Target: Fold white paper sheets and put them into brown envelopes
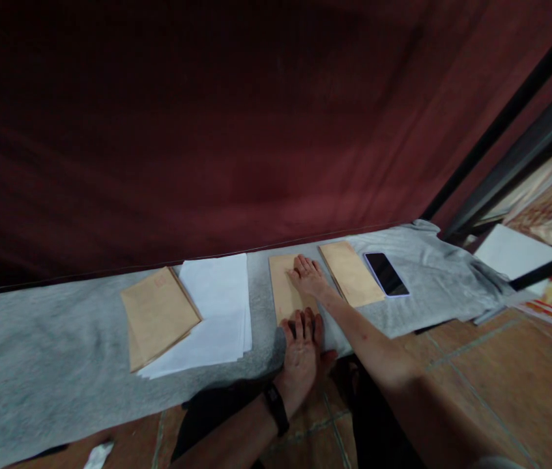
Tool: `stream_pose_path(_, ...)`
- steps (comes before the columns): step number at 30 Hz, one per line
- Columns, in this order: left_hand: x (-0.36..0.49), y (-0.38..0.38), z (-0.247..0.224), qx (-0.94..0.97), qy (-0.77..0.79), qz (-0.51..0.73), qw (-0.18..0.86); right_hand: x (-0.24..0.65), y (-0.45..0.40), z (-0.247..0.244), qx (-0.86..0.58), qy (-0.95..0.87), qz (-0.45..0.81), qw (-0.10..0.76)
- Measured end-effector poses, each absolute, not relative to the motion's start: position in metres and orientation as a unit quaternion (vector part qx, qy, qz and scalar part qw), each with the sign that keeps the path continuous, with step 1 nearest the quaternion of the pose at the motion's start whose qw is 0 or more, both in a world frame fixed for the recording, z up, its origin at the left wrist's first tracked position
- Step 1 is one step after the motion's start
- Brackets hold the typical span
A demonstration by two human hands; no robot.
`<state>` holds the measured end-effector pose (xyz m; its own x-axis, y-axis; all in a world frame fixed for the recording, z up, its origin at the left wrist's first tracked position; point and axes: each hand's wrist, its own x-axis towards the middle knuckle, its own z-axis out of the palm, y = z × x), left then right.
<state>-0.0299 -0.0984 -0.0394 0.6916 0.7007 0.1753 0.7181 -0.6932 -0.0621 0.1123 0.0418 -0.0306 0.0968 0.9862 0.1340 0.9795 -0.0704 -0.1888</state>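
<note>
A brown envelope lies flat on the grey cloth in front of me. My right hand rests on its upper right part, fingers spread and pointing up and left. At the lower edge of the same envelope is my left hand, its fingertips on the paper and its fingers apart; a black band is on that wrist. Just right of this envelope lie more brown envelopes. To the left, a pile of brown envelopes partly covers a stack of white paper sheets.
A phone with a purple edge lies on the cloth at the right. Behind the cloth hangs a dark red curtain. Dark poles slant at the right, near a white board. Tiled floor shows below.
</note>
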Motion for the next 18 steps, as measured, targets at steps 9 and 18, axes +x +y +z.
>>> stream_pose_path(9, -0.032, -0.099, -0.017, -0.918, -0.383, -0.098, 0.011, 0.112, -0.045, -0.032, -0.636, -0.752, 0.109, 0.135)
stream_pose_path(18, -0.049, -0.065, 0.001, -0.904, -0.393, -0.14, -0.096, 0.141, -0.061, -0.018, -0.568, -0.747, 0.222, 0.266)
